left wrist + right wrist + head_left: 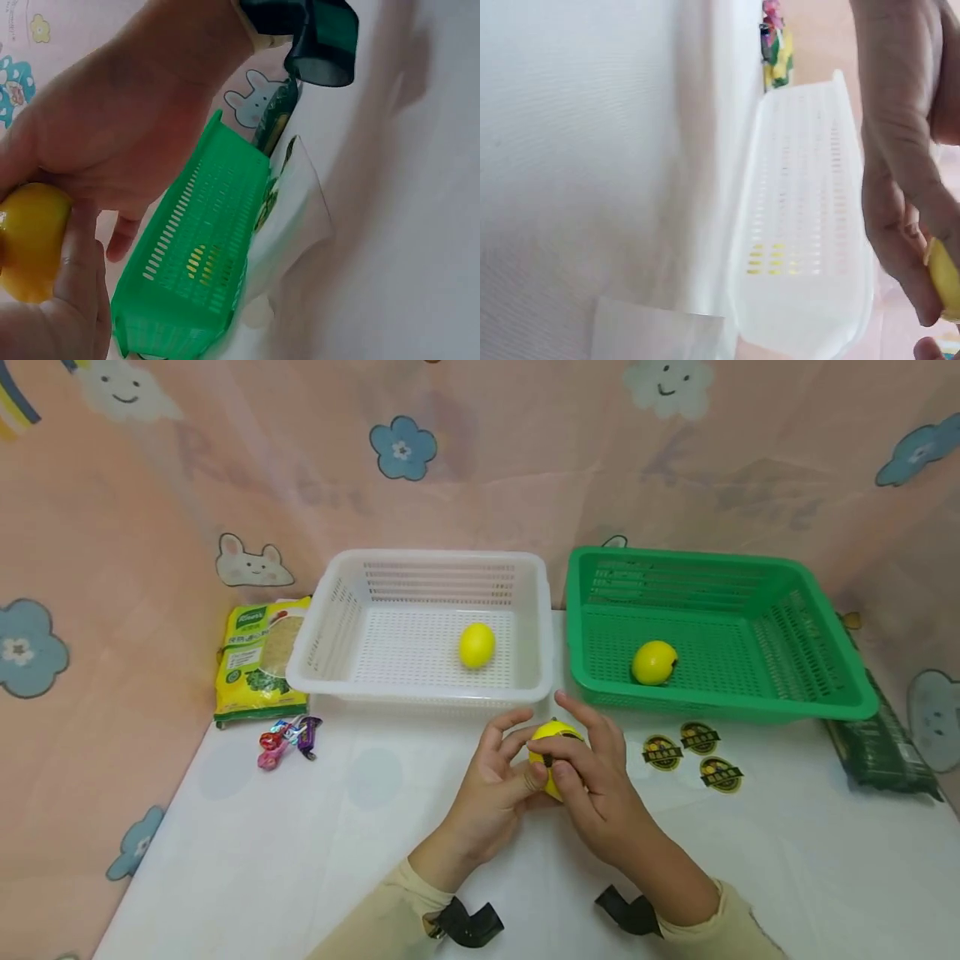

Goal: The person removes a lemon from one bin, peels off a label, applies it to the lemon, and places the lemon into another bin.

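Both hands meet in front of the baskets around a yellow lemon (553,728). My left hand (491,781) grips it from the left side, fingers curled behind it. My right hand (600,777) has its index finger and thumb on the lemon, over a dark label that is partly covered. In the left wrist view the lemon (34,244) appears between the hands at the left edge. Another lemon (477,646) lies in the white basket (420,695). A third lemon (653,662), with a dark patch at its side, lies in the green basket (720,703).
Several round black-and-gold stickers (701,737) lie right of the hands. A yellow seasoning packet (258,660) leans by the white basket, wrapped candies (285,739) before it. A dark green packet (888,752) lies at the far right. Patterned cloth (487,468) hangs behind.
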`<state>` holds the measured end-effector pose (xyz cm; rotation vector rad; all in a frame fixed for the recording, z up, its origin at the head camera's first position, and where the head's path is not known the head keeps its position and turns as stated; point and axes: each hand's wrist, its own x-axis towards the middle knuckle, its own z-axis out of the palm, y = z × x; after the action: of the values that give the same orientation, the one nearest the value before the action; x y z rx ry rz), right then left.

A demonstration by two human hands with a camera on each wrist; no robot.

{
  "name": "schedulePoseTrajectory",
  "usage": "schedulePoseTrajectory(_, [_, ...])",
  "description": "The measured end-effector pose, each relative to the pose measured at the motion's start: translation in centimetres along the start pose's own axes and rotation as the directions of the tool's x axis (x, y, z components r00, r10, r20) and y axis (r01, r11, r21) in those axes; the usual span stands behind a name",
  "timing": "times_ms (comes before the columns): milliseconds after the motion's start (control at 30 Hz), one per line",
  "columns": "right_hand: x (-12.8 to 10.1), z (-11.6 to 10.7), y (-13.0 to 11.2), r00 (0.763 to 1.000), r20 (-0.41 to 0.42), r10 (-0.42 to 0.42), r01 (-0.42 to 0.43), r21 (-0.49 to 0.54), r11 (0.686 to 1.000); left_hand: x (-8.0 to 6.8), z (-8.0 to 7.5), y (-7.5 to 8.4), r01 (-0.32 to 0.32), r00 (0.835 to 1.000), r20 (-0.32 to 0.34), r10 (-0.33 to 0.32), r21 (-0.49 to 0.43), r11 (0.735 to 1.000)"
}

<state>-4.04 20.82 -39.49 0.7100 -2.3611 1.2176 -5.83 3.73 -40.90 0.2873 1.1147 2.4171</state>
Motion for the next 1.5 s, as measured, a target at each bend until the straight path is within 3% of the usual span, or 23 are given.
schedulePoseTrajectory(167, [-0.3, 0.6, 1.1, 0.996, -0.047, 0.081, -0.077, 0.073, 0.994, -0.5, 0.4, 0.1, -0.012, 1.0, 0.022, 0.011, 0.007, 1.0])
schedulePoseTrajectory(300, [-0.7, 0.3, 1.5, 0.985, -0.029, 0.169, -0.166, 0.085, 0.983, -0.7, 0.5, -0.2, 0.009, 1.0, 0.025, -0.01, 0.034, 0.999])
schedulePoseTrajectory(433, [-0.7, -0.3, 0.9, 0.997, -0.008, 0.083, -0.083, 0.041, 0.996, -0.6, 0.3, -0.4, 0.016, 1.0, -0.001, -0.016, 0.026, 1.0])
schedulePoseTrajectory(600, [-0.7, -0.3, 0.5, 0.998, -0.002, -0.057, 0.057, 0.018, 0.998, -0.4, 0.4, -0.4, 0.002, 1.0, 0.016, -0.002, -0.002, 1.0])
schedulePoseTrajectory(900, [-0.7, -0.1, 1.5, 0.999, 0.002, -0.044, 0.044, 0.024, 0.999, -0.5, 0.6, -0.5, -0.002, 1.0, 0.002, 0.002, 0.002, 1.0])
schedulePoseTrajectory(1033, [-0.7, 0.1, 1.6, 0.997, -0.044, -0.056, 0.058, 0.05, 0.997, -0.6, 0.7, -0.4, 0.002, 1.0, 0.011, -0.001, -0.019, 1.0])
schedulePoseTrajectory(1200, [-0.9, 0.3, 1.7, 0.997, -0.072, 0.037, -0.029, 0.104, 0.994, -0.9, 1.0, -0.1, -0.003, 0.999, 0.041, 0.004, -0.01, 1.0])
schedulePoseTrajectory(1367, [-1.3, -0.3, 1.7, 0.995, -0.004, 0.098, -0.098, 0.019, 0.995, -1.0, 1.0, 0.3, -0.041, 0.998, 0.052, 0.039, 0.032, 0.999])
schedulePoseTrajectory(1500, [-1.2, -0.9, 1.1, 0.999, -0.049, 0.021, -0.023, -0.034, 0.999, -0.9, 0.9, 0.4, -0.049, 0.998, 0.041, 0.047, 0.035, 0.998])
